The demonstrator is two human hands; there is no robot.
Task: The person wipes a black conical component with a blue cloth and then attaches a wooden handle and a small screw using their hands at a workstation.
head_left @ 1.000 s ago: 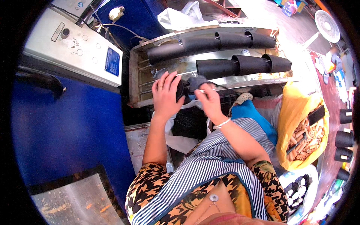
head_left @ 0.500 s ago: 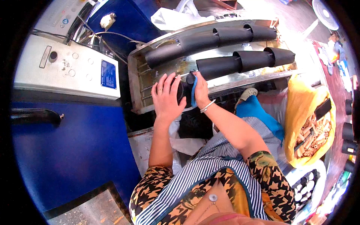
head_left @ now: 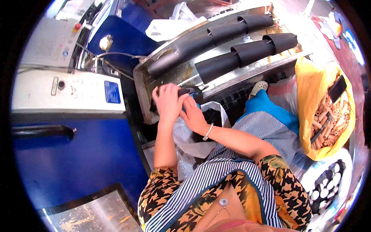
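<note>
Close together at the near left corner of a metal trough [head_left: 228,86], my two hands work at a small black piece [head_left: 192,91] with a blue part [head_left: 198,105]. My left hand [head_left: 167,101] curls over its left side, fingers bent. My right hand [head_left: 194,117] grips it from below, its fingers partly hidden against the left. What the piece is, I cannot make out. Beyond the hands, black flared tubes, nested end to end, lie in two rows: a far row [head_left: 193,44] and a near row [head_left: 218,65] in the trough.
A blue and white machine [head_left: 69,162] with a black handle [head_left: 42,131] stands at my left. White plastic bags lie behind the trough [head_left: 174,25] and below my hands [head_left: 189,141]. At right sits a yellow sack [head_left: 309,127] of small tan tubes, a dark phone-like slab [head_left: 337,89] on it.
My left hand has gone from spread fingers to a curled grip. My right hand has moved down and left against it, and the black piece has tilted. The view has shifted slightly.
</note>
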